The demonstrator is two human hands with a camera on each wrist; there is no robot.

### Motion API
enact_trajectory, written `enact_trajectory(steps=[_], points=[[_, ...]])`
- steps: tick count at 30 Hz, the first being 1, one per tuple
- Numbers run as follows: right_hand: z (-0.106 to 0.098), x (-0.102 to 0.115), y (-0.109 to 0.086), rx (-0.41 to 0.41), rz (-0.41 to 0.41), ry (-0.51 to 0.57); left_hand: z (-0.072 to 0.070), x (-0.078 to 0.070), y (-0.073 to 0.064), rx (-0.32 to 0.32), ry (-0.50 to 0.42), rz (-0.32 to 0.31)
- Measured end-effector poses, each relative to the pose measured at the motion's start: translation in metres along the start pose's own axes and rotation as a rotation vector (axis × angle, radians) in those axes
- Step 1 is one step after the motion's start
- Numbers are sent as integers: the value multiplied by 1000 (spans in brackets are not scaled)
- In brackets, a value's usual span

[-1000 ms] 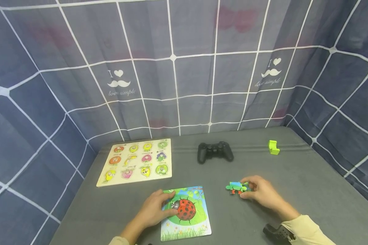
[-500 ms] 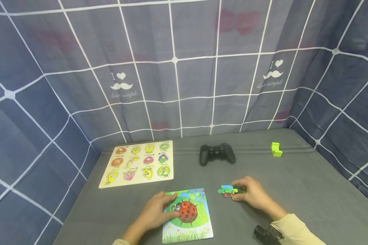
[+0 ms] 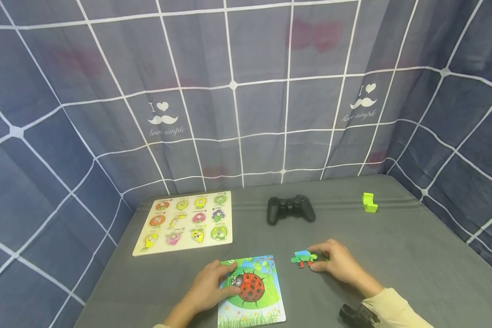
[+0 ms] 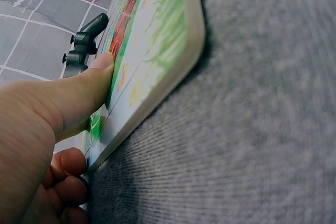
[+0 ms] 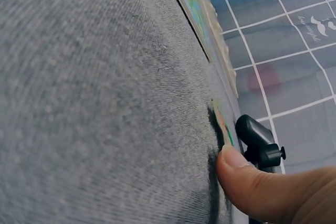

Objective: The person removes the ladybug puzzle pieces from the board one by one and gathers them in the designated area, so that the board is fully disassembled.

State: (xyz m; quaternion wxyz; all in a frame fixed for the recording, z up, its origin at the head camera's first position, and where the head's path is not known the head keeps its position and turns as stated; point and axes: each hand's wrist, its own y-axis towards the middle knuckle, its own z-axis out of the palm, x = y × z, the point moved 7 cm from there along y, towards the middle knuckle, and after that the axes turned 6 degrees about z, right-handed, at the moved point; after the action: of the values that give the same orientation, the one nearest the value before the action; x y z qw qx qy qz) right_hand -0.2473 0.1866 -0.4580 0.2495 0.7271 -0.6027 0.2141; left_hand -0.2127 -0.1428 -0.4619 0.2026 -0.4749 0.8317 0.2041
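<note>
A square ladybug jigsaw puzzle [image 3: 252,291] lies on the dark grey cloth at the front. My left hand [image 3: 207,284] rests on its left side, with thumb and index finger on the picture. In the left wrist view, the other fingers [image 4: 71,174] are curled beside the puzzle's edge. To the right of the puzzle, my right hand [image 3: 338,262] pinches the right end of a puzzle piece [image 3: 302,256], coloured blue, green and red. Seen from the right wrist, the thumb [image 5: 239,169] presses against this thin piece, low over the cloth; the fingers opposite are hidden.
Behind the puzzle stand a wooden fruit board [image 3: 184,223] at left, a black game controller [image 3: 291,209] in the middle and a lime-green bracket-shaped block [image 3: 369,202] at right. A checked curtain [image 3: 258,109] encloses the back and sides.
My right hand has moved left with the puzzle piece, closer to the ladybug puzzle, and has hardly moved in the last half second. My left hand stays on the puzzle.
</note>
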Motion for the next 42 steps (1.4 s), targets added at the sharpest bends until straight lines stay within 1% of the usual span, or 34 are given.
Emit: enact_trajectory(steps=[5, 15, 21, 25, 35, 42], points=[[-2, 0, 1, -10, -2, -21, 0, 0, 1, -4, 11, 1], [0, -1, 0, 25, 26, -25, 0, 1, 0, 2, 6, -4], [-1, 1, 0, 22, 34, -19, -1, 1, 0, -7, 7, -4], [-1, 2, 1, 35, 39, -23, -1, 1, -1, -8, 0, -3], [1, 7, 3, 47, 3, -119, 0, -2, -1, 1, -14, -6], [1, 9, 4, 58, 9, -116, -2, -2, 0, 17, 4, 29]])
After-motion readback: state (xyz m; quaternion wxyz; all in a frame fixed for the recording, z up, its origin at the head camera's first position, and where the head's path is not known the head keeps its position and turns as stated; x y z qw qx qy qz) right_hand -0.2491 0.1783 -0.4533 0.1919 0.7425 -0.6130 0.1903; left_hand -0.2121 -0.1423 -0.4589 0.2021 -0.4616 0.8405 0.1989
